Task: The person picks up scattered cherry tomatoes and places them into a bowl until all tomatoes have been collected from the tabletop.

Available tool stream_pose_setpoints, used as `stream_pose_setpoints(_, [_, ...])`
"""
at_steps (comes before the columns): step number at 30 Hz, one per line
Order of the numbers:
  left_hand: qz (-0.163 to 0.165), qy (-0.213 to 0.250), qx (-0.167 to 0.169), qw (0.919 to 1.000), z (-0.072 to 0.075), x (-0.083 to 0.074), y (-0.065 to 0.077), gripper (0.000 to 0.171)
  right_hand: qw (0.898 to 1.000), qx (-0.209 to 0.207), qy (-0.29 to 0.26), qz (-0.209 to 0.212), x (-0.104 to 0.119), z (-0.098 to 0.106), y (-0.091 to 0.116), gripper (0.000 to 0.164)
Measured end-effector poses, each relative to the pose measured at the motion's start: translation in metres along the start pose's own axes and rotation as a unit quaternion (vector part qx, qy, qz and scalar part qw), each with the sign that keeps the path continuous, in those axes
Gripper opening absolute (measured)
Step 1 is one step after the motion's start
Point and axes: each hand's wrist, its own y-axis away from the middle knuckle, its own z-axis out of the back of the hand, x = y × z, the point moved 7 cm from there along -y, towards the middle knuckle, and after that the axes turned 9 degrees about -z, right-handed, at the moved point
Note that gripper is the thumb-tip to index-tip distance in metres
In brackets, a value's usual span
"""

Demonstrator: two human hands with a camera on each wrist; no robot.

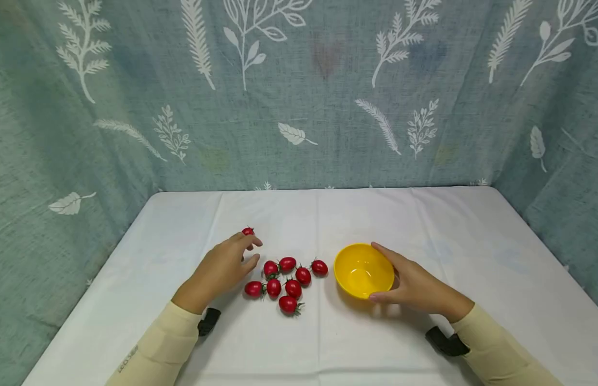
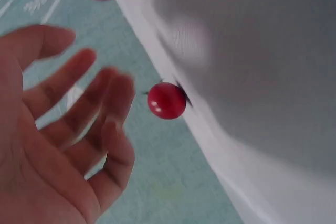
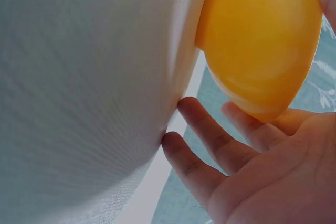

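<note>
My left hand point(image 1: 220, 272) hovers over the left part of the table with its fingers loosely bent and nothing in them. Just beyond its fingertips lies a single red cherry tomato point(image 1: 248, 231), partly hidden by the hand; the left wrist view shows this tomato point(image 2: 167, 100) apart from the fingers. Several more cherry tomatoes point(image 1: 293, 288) with green stems lie grouped to the right of that hand. My right hand point(image 1: 416, 283) holds a yellow bowl point(image 1: 345, 271) at its right side, thumb at the near rim and index finger at the far rim. The bowl stands upright, its inside bare.
A white cloth point(image 1: 366, 354) covers the table. Behind and beside it hangs a green-blue curtain point(image 1: 327, 118) with white leaf prints. A lone tomato point(image 1: 319, 268) sits between the group and the bowl. Dark wrist devices point(image 1: 447, 342) are strapped at both sleeves.
</note>
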Motion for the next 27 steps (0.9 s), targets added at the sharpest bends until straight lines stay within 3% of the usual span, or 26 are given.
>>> stream_pose_setpoints(4, [0.018, -0.034, -0.007, 0.9992, 0.013, 0.017, -0.006, 0.036, 1.000, 0.002, 0.001, 0.002, 0.000, 0.000, 0.000, 0.108])
stream_pose_setpoints(9, [0.034, -0.064, 0.031, 0.9969, 0.019, 0.042, -0.026, 0.046, 1.000, -0.002, 0.004, -0.003, -0.002, 0.001, 0.001, 0.108])
stream_pose_setpoints(13, [0.057, -0.057, 0.064, 0.9947, 0.016, 0.058, -0.037, 0.052, 1.000, -0.002, 0.002, -0.002, -0.002, 0.001, 0.000, 0.108])
stream_pose_setpoints(18, [0.073, -0.043, 0.088, 0.9925, 0.009, 0.069, -0.046, 0.051, 1.000, -0.007, 0.005, 0.001, -0.001, 0.001, 0.001, 0.108])
stream_pose_setpoints(27, [0.072, -0.046, 0.085, 0.9927, 0.000, 0.078, -0.054, 0.043, 1.000, -0.004, 0.009, 0.001, 0.000, 0.002, 0.000, 0.108])
